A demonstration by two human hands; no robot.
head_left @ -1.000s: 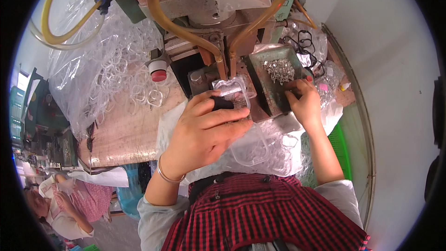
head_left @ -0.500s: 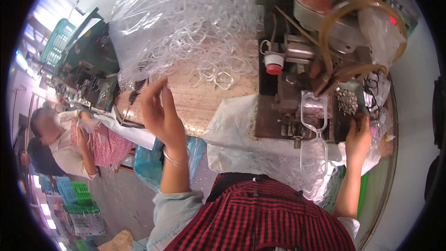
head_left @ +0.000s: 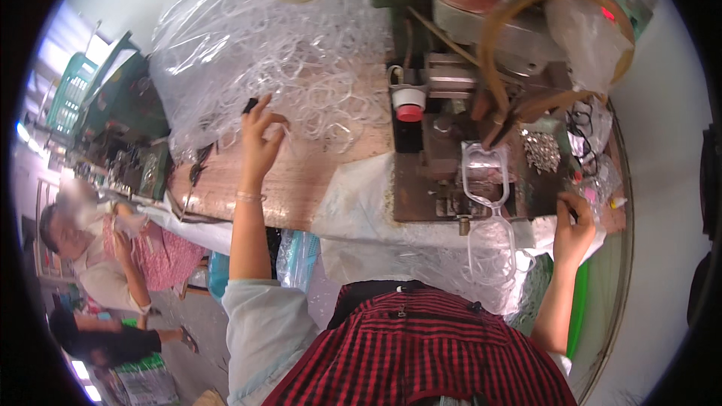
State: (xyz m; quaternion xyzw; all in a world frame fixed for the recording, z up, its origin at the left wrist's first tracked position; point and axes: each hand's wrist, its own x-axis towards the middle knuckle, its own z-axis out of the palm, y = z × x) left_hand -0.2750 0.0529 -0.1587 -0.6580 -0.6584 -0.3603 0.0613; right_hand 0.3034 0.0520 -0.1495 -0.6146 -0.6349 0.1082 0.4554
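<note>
My left hand [head_left: 261, 143] is raised over the wooden table at the edge of a pile of clear plastic eyeglass frames [head_left: 323, 98]. Its fingers are spread and bent, and a small black piece [head_left: 250, 105] shows at one fingertip. A faint clear edge lies beside the thumb; I cannot tell whether they touch. My right hand [head_left: 574, 229] is at the front right of the machine base, thumb and fingertips brought together; anything between them is too small to name. Left of it, a clear eyeglass frame [head_left: 489, 203] rests at the machine, its lower half hanging over the front edge.
Small metal pieces [head_left: 541, 152] lie heaped on the machine base. A red-topped button [head_left: 409, 109] and a curved tan hose [head_left: 489, 37] belong to the machine. Dark eyeglass frames [head_left: 583, 131] sit at right. Beyond the table's left side, a co-worker [head_left: 113, 248] sits.
My left hand has opened its fingers and shifted at the frame pile. My right hand has drawn back slightly from beside the metal pieces. The view has shifted, and another person shows at lower left.
</note>
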